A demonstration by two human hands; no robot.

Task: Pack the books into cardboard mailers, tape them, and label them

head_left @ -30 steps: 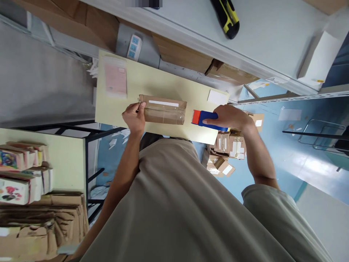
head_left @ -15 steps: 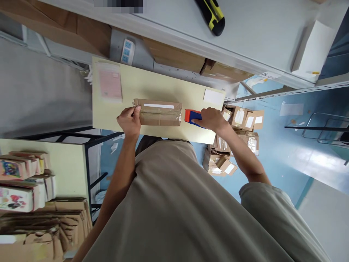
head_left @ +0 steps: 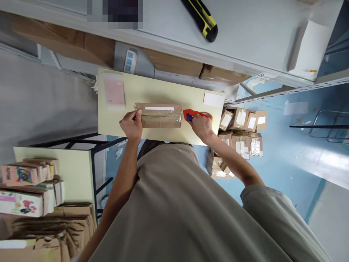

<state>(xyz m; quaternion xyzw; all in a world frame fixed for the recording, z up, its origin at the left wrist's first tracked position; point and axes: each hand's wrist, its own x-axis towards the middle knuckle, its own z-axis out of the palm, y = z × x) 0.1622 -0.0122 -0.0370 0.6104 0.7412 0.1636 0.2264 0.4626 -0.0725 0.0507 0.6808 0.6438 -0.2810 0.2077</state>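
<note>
A brown cardboard box lies on the pale yellow table, with clear tape along its top and a white strip label near its far side. My left hand grips the box's left end, thumb on top. Just off the right end, my right hand is wrapped around a red and blue tape dispenser. Part of the tape roll shows beyond the knuckles. The dispenser's front sits close to the box's taped right edge; whether a strip of tape joins them I cannot make out.
A pink printed sheet and a white label lie on the table. Above it, a grey shelf carries a yellow-black utility knife. Taped boxes stand on the floor at right. Books and flattened cartons are at left.
My right hand has moved slightly left and turned the tape dispenser, so its red side and roll now show. My left hand keeps its hold on the box. The view has shifted a little.
</note>
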